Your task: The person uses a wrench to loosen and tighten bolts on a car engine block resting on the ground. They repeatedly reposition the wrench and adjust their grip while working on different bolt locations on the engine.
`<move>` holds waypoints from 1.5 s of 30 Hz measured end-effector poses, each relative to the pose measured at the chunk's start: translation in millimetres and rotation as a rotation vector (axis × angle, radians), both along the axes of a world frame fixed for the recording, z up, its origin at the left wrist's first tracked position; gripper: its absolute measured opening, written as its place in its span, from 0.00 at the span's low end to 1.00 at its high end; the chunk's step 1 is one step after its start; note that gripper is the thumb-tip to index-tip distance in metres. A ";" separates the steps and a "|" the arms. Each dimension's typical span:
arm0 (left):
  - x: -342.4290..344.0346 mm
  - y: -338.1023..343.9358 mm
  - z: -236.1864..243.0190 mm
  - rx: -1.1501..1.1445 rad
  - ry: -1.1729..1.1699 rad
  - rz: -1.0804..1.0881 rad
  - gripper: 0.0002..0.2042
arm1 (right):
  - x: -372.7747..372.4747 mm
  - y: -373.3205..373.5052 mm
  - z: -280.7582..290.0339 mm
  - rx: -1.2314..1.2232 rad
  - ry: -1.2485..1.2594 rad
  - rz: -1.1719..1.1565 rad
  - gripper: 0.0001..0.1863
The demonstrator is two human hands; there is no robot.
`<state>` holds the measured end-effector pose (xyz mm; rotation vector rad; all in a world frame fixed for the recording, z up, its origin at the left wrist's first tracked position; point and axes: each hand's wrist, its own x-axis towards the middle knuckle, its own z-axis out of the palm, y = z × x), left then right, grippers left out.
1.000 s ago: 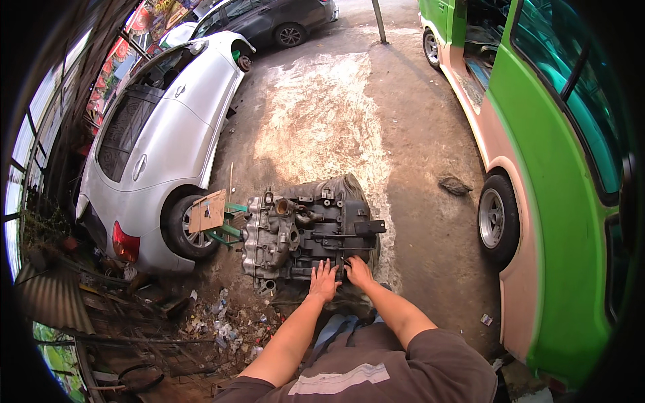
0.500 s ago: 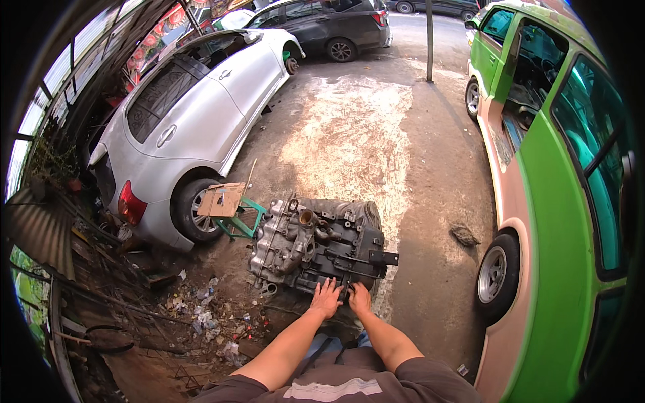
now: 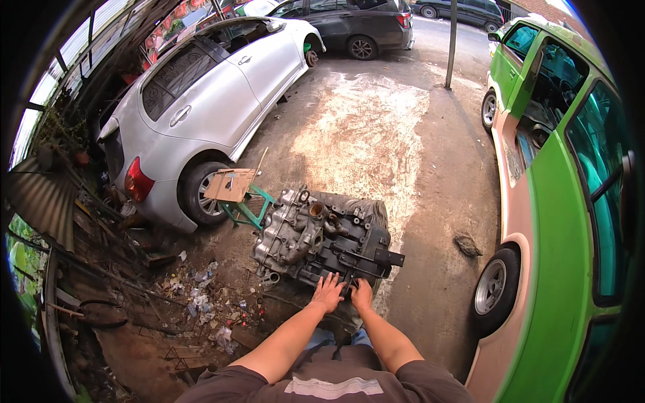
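Observation:
A grimy engine [image 3: 295, 228] with pale metal castings on its left part and a dark block and bracket on its right rests on a dark covered support low in front of me. My left hand [image 3: 328, 293] lies on the lower edge of the dark block, fingers spread. Just right of it, my right hand [image 3: 361, 293] is closed at the same edge, on something small and dark that I cannot make out. Left of the engine, a sheet of cardboard [image 3: 228, 185] lies on a green stool [image 3: 259, 208].
A silver car [image 3: 222, 101] stands at left, a green and pink van [image 3: 551, 269] at right. Beyond are a dark car [image 3: 349, 30] and a pole [image 3: 451, 47]. Litter [image 3: 208, 295], a rumpled dark lump [image 3: 467, 245] and corrugated metal [image 3: 44, 195] lie around the edges.
My view has lifted and swung, so the cars and engine appear shifted and more of the road shows. My hands remain at the engine's near edge, with little visible change in their fingers.

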<state>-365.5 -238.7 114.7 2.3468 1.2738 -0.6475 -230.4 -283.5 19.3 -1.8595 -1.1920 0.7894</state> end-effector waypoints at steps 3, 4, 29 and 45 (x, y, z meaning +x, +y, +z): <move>0.8 -0.3 1.1 0.003 -0.029 0.023 0.31 | 1.7 2.6 -4.6 -0.039 0.040 0.007 0.14; 0.5 -0.7 0.4 0.008 -0.042 0.028 0.30 | 1.9 3.3 -6.8 -0.043 0.074 0.006 0.13; -2.5 1.4 -7.7 0.015 -0.060 0.009 0.31 | -41.3 -20.9 -33.5 -0.164 0.619 -0.295 0.21; -2.9 0.4 -6.4 0.003 -0.084 0.021 0.30 | 25.5 23.5 -8.6 -0.524 0.288 0.187 0.18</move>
